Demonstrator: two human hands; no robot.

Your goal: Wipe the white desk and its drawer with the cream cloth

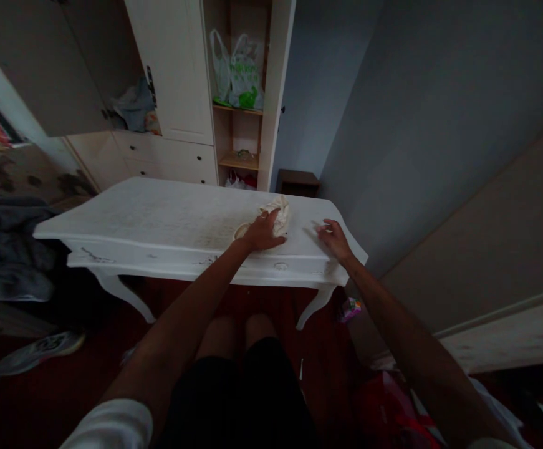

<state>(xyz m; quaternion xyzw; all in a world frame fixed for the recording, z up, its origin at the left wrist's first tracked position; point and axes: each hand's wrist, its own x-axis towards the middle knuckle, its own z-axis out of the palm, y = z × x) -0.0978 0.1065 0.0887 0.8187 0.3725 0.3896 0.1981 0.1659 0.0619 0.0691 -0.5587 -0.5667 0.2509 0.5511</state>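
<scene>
While left hand (260,233) touches cloth (281,216), right hand (335,239) hovers.

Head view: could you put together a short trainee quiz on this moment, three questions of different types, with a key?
1. True or false: the left hand touches the crumpled cream wad.
2. Where does the plastic bag with green print stand? A) on the floor; B) on a cabinet shelf; C) in a drawer.
3. Which of the two hands is nearer the right end of the white table?

Key:
1. True.
2. B.
3. The right hand.
</scene>
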